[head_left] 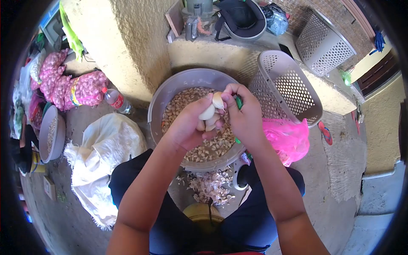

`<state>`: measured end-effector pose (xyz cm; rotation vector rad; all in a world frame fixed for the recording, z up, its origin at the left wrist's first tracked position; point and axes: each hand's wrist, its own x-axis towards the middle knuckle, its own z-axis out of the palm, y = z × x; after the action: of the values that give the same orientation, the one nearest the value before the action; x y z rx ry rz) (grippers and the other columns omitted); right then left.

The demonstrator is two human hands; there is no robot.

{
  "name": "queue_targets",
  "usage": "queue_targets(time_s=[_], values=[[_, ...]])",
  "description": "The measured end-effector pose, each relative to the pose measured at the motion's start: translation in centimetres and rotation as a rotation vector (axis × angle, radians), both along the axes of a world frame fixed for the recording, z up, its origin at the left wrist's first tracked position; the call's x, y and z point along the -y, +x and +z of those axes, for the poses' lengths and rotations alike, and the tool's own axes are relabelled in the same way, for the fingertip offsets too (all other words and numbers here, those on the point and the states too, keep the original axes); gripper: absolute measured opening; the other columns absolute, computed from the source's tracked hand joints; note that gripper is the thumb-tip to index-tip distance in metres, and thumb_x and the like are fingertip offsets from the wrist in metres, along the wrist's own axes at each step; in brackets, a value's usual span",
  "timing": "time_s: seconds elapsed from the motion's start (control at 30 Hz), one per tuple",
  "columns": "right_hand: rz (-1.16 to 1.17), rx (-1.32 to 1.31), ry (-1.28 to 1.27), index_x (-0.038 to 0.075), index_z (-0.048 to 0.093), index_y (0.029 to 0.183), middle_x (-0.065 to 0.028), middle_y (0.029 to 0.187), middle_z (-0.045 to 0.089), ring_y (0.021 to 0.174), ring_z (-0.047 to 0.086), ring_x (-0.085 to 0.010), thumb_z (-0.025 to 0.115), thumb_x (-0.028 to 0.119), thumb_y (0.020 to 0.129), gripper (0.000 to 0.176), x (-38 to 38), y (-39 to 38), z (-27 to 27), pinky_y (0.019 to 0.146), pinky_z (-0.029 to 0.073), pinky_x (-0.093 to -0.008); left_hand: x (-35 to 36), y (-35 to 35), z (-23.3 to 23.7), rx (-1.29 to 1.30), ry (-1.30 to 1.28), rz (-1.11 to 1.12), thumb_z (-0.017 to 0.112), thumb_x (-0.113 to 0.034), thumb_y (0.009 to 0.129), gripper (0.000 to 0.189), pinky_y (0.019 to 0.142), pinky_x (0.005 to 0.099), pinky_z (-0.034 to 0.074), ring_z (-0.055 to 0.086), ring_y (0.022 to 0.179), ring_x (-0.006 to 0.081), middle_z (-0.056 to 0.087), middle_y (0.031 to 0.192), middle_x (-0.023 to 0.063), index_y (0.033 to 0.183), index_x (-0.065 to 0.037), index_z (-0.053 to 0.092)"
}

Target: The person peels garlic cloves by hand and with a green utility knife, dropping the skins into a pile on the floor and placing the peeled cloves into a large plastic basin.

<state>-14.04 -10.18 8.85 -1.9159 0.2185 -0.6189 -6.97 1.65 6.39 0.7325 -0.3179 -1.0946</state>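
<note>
Over a wide grey basin, my two hands meet close together. My left hand is closed around several garlic cloves, pale and partly peeled, which fill its palm and fingers. At its thumb tip a single garlic clove stands up, and the fingertips of my right hand pinch it from the other side. Something green shows against the right palm, mostly hidden by the fingers. Below the hands, the basin holds a thick layer of loose garlic cloves.
Papery garlic skins lie on the floor before the basin. A white woven sack is at left, near a cola bottle and pink net bags of garlic. At right stand a perforated basket and a pink plastic bag.
</note>
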Motion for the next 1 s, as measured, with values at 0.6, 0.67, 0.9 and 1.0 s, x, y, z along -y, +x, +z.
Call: queue_targets(time_s=[0.6, 0.67, 0.9, 1.0], values=[[0.077, -0.108, -0.214, 0.002, 0.057, 0.082, -0.0079, 0.074, 0.058, 0.067, 0.055, -0.0171, 0.062, 0.008, 0.071, 0.014, 1.5, -2.3, 1.9, 0.062, 0.043, -0.0274, -1.0, 0.1, 0.5, 0.220, 0.180, -0.058, 0.045, -0.036, 0.084, 0.032, 0.034, 0.0182, 0.030, 0.049, 0.052, 0.0089, 0.054, 0.065, 0.0056, 0.084, -0.005, 0.054], [0.094, -0.069, -0.276, 0.002, 0.056, 0.080, -0.0095, 0.073, 0.056, 0.066, 0.055, -0.0211, 0.061, 0.008, 0.070, 0.013, 1.7, -2.2, 1.8, 0.062, 0.043, -0.0289, -1.1, 0.0, 0.7, 0.297, 0.236, -0.010, 0.046, -0.034, 0.084, 0.031, 0.034, 0.0182, 0.030, 0.049, 0.052, 0.0084, 0.055, 0.066, 0.0051, 0.086, -0.005, 0.055], [0.199, -0.051, -0.366, 0.001, 0.050, 0.077, -0.0144, 0.074, 0.051, 0.068, 0.053, -0.0306, 0.058, 0.006, 0.067, 0.014, 1.6, -1.8, 1.3, 0.062, 0.042, -0.0346, -1.5, -0.4, 1.0, 0.404, 0.363, 0.015, 0.049, -0.030, 0.084, 0.027, 0.037, 0.0172, 0.031, 0.049, 0.052, 0.0061, 0.056, 0.067, 0.0029, 0.091, -0.005, 0.057], [0.211, -0.009, -0.406, 0.001, 0.049, 0.078, -0.0150, 0.074, 0.051, 0.069, 0.052, -0.0316, 0.057, 0.006, 0.067, 0.014, 1.6, -1.6, 0.9, 0.064, 0.042, -0.0369, -1.5, -0.5, 1.0, 0.369, 0.358, 0.015, 0.049, -0.032, 0.084, 0.026, 0.038, 0.0168, 0.030, 0.045, 0.050, 0.0034, 0.053, 0.062, 0.0003, 0.086, -0.007, 0.057]])
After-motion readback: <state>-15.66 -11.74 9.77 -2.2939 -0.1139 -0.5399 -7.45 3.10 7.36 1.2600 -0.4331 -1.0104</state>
